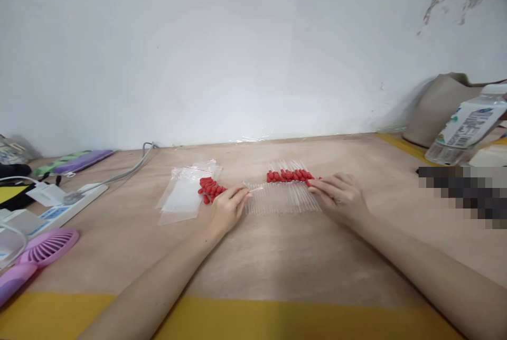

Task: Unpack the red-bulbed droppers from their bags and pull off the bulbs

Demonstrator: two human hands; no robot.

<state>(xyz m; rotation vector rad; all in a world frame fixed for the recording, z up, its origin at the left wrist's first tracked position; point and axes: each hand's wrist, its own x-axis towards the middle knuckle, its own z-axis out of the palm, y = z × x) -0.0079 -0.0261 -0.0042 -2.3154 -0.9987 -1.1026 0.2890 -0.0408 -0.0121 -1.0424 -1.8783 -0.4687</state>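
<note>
My left hand (228,207) is closed in a pinch, with a thin clear tube (256,189) sticking out to the right from its fingertips. My right hand (341,196) pinches a small red rubber bulb (308,182) at the right end of the tubes. Between the hands lies a row of clear dropper tubes (277,198) side by side. Just behind it, several tubes fitted with red bulbs (287,175) form a second row. Loose red bulbs (209,188) are piled left of my left hand, partly hidden by it.
Clear plastic bags (180,200) lie beside the loose bulbs. On the left are a power strip (65,208) with plugs and a cable, a pink handheld fan (49,247) and a purple pouch (85,161). A plastic bottle (467,126) and grey container (430,110) stand at the right.
</note>
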